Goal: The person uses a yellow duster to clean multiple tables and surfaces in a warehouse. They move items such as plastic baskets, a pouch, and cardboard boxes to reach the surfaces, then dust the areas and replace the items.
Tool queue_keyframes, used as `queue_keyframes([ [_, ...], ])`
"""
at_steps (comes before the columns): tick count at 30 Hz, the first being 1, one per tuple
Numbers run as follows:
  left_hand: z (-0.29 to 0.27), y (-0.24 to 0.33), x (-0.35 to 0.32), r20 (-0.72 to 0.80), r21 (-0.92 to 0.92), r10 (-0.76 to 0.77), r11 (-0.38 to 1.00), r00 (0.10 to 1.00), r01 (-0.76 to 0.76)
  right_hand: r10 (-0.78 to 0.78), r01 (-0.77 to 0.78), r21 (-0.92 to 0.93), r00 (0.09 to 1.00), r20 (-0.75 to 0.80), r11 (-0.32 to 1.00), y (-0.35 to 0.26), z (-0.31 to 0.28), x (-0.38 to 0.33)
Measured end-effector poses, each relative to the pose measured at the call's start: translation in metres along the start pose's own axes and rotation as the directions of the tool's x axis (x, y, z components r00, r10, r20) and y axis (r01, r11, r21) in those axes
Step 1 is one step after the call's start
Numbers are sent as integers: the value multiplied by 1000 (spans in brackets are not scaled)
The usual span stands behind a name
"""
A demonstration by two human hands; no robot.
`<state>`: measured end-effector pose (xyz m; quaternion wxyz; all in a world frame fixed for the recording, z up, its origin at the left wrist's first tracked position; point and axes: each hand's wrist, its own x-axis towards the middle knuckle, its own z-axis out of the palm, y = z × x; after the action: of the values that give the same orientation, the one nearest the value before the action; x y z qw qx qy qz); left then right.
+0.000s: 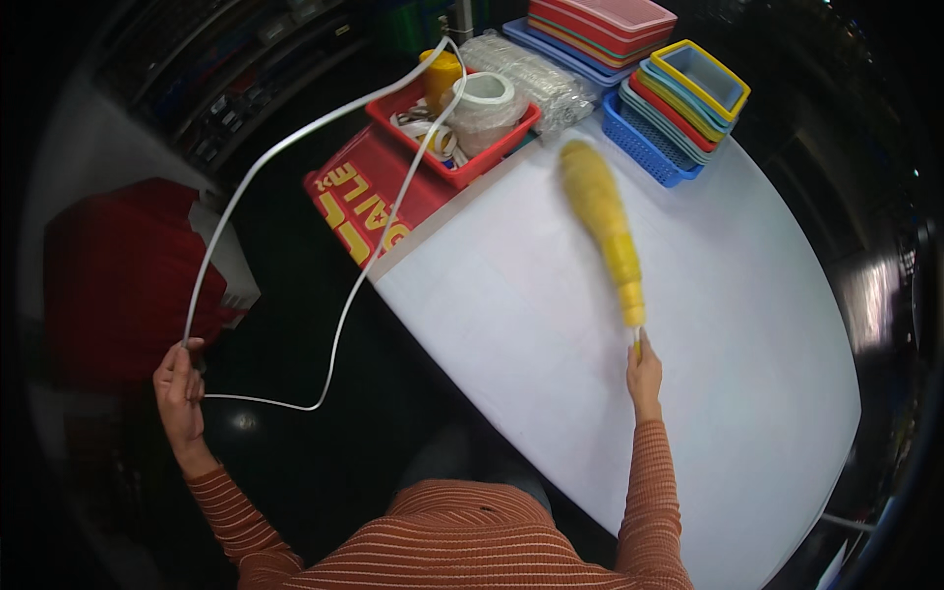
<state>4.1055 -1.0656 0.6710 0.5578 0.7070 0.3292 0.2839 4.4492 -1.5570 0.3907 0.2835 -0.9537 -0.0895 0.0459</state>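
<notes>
At the left, my left hand (181, 388) is closed on a white cable (258, 165). The cable arcs up beyond the red tray, then drops back in a loop to the same hand. My right hand (644, 379), over the white table (531, 324), grips the thin pale handle of a yellow duster (602, 206). Its head is club-shaped, blurred by motion, and points away from me. Shiny yellow wrapping covers the part nearest the handle.
A red tray (475, 175) holds a white roll (484, 96), a yellow roll (440, 79) and tape. Behind are clear plastic packs (531, 77), stacked coloured trays (600, 29) and a blue basket (644, 146). Red cloth (118, 285) covers something at left.
</notes>
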Motion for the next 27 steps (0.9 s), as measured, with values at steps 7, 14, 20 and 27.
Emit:
queue_keyframes([
  [7, -29, 16, -92, -491, -83, 21, 994, 871, -70, -143, 157, -73, 974, 175, 985, -52, 80, -10],
  [14, -12, 27, -113, -700, 49, 100, 995, 707, -92, -629, 634, 223, 537, 562, 741, -93, 57, -177],
  [20, -34, 26, -134, -759, 38, 117, 990, 641, -136, -266, 263, 122, 964, 4, 957, -22, 28, -105],
  [27, 3, 24, -99, -667, -52, 175, 958, 724, -281, -176, 168, 69, 976, 128, 983, 29, 48, -161],
])
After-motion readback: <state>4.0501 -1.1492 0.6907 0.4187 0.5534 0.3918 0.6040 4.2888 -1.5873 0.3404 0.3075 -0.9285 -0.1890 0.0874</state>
